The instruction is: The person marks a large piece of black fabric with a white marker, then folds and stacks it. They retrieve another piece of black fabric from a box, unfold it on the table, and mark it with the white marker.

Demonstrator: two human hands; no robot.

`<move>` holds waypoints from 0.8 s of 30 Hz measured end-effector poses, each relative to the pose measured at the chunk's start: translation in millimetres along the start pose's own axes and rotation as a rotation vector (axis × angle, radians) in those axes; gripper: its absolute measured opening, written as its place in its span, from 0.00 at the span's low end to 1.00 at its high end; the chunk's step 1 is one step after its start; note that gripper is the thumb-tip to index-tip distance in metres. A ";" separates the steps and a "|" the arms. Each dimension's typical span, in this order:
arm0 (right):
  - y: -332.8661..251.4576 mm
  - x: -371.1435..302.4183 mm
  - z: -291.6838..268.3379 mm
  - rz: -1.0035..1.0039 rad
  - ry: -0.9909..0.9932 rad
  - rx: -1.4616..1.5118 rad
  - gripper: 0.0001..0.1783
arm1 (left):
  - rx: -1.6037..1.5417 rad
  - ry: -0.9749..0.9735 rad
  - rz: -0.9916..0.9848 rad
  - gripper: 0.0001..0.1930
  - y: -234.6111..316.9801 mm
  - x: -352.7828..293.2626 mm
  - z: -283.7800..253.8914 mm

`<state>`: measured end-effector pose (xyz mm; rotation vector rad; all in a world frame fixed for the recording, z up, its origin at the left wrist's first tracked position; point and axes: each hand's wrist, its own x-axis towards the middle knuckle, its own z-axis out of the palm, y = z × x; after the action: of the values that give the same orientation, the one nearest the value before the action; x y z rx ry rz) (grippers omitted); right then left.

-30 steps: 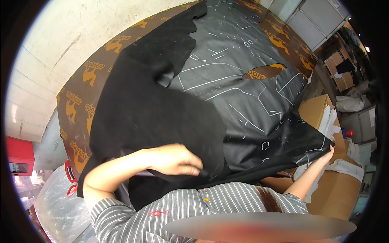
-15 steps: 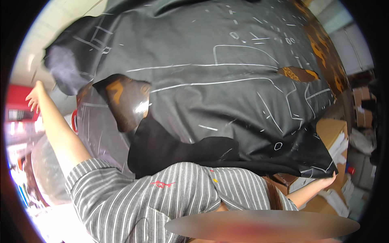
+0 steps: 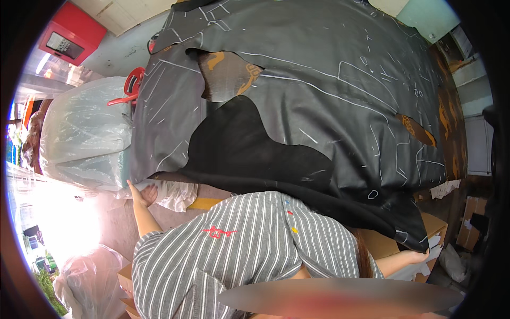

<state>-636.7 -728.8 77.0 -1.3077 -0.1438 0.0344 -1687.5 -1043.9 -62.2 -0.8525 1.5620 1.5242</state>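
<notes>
A large black leather hide [image 3: 297, 117] with white chalk lines lies over a brown, orange-patterned surface [image 3: 226, 80], which shows through holes in it. Part of the hide's near edge is turned back as a matte black flap [image 3: 228, 143]. At the near right corner, my right hand [image 3: 418, 257] has its fingers closed on the hide's tip. My left hand [image 3: 144, 195] is beside the near left corner, palm showing and fingers spread, with nothing in it. Whether its fingertips touch the leather I cannot tell.
To the left stand a plastic-wrapped bundle [image 3: 87, 133], a red-handled object [image 3: 130, 87] and a red box [image 3: 73, 33] farther back. Cardboard boxes [image 3: 435, 226] are at the near right. Another plastic bag [image 3: 90, 276] is at the lower left.
My left hand has come from far out on the left back toward the near left corner. The view has shifted, showing more floor at the left. My right hand stays on the right corner.
</notes>
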 end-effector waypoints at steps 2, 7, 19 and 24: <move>3.8 7.2 9.5 0.015 -0.021 -0.025 0.23 | 0.012 -0.174 0.235 0.58 27.6 27.9 -27.3; -10.3 17.3 47.7 -0.025 -0.099 -0.049 0.23 | 0.686 0.327 0.717 0.41 53.7 29.7 -3.7; -80.4 88.0 20.0 -0.205 -0.067 -0.140 0.23 | -0.470 -0.192 1.152 0.21 243.5 -121.2 18.5; -84.5 71.1 -63.8 -0.150 0.099 -0.074 0.23 | -0.726 0.137 1.261 0.22 216.5 -150.8 13.3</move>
<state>-563.1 -804.5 148.5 -1.3666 -0.1599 -0.1649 -1805.2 -1026.5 173.7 -0.2267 1.7293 3.0976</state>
